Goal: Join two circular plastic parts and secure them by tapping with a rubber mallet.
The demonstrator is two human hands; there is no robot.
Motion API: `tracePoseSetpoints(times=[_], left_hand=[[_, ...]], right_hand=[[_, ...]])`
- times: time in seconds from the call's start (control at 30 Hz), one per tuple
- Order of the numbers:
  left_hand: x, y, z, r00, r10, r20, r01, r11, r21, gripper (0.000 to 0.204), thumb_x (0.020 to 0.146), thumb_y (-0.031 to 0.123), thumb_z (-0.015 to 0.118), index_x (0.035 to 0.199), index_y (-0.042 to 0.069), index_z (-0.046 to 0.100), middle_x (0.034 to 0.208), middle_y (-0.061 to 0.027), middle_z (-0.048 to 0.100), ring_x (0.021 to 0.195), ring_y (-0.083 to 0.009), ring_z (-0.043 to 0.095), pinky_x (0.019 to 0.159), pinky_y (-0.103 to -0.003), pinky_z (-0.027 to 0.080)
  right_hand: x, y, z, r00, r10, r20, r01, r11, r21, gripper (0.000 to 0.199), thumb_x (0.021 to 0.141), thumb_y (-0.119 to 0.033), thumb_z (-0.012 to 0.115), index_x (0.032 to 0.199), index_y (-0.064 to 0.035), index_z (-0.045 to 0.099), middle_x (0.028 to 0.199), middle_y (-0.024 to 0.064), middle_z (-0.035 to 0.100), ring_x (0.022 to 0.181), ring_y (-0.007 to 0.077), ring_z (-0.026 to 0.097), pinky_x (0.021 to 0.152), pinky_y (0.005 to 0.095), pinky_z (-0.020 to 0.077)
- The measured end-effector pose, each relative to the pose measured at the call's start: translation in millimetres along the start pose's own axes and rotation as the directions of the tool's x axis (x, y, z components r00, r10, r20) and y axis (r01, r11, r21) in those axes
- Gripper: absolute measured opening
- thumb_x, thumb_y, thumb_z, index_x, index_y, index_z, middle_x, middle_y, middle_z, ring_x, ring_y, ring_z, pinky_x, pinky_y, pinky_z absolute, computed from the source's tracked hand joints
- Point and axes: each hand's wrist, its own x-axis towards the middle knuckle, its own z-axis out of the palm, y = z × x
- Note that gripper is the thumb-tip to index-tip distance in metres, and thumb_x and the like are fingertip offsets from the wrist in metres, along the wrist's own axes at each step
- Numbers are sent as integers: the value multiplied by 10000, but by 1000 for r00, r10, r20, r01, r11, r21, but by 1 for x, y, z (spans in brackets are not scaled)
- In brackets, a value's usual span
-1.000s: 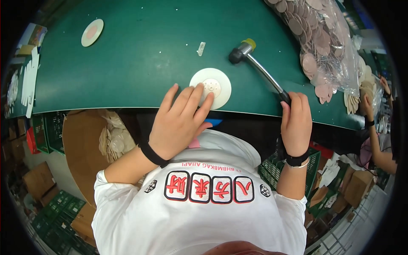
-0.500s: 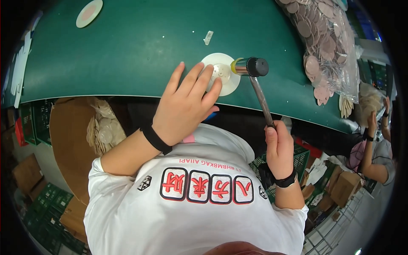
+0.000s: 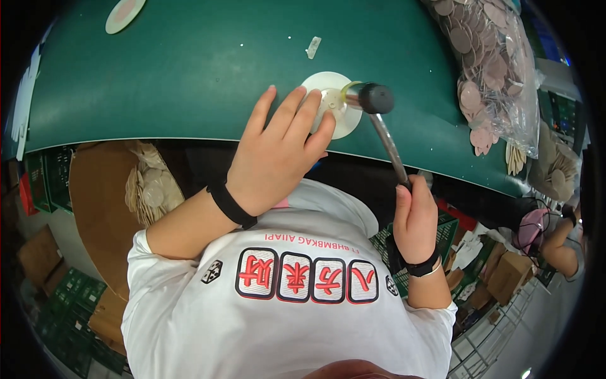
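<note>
A: What has moved over the past second?
B: The hammer (image 3: 382,134). Its head was apart from the white disc (image 3: 343,125), up and to the right; now it overlaps the disc's right side in view.
A: Who holds it?
B: The right hand (image 3: 416,221), fingers wrapped around the handle, hiding its end.
A: And the left hand (image 3: 271,155)?
B: Fingers spread wide, tips over the disc's left side, covering part of it.
A: Where's the disc?
B: On the counter (image 3: 189,82), near the front edge.
A: Does the hammer touch it?
B: One cannot tell; the head's yellow end is mostly hidden.
A: Anything cut off?
B: A second disc (image 3: 125,14) and the bag (image 3: 499,69), at the top.
</note>
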Motion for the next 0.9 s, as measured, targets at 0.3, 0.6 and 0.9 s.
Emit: tracePoseSetpoints(times=[0.3,0.6,0.9], left_hand=[[-2,0,3,1000,-14,14,14,1000,-7,635,710,307,825,1284,145,607,1400,-101,562,1316,-269,521,1115,-518,391],[-4,-2,5,1000,-18,11,19,999,-48,641,720,339,823,1277,112,604,1427,-121,548,1343,-307,501,1127,-534,377],[2,-7,-5,995,-27,98,44,983,-177,636,751,388,806,1256,61,600,1444,-132,536,1390,-354,458,1156,-596,306]], right_hand=[[3,0,0,1000,-7,21,9,995,-103,196,1021,-182,586,1054,9,560,830,235,618,721,457,606,612,484,476],[5,-2,1,999,7,34,-4,996,-89,189,1044,-173,536,1040,14,563,773,211,573,667,404,568,602,428,449],[1,1,-3,999,50,-4,-49,992,115,163,1025,-152,574,1027,11,565,757,186,573,642,375,563,592,414,452]])
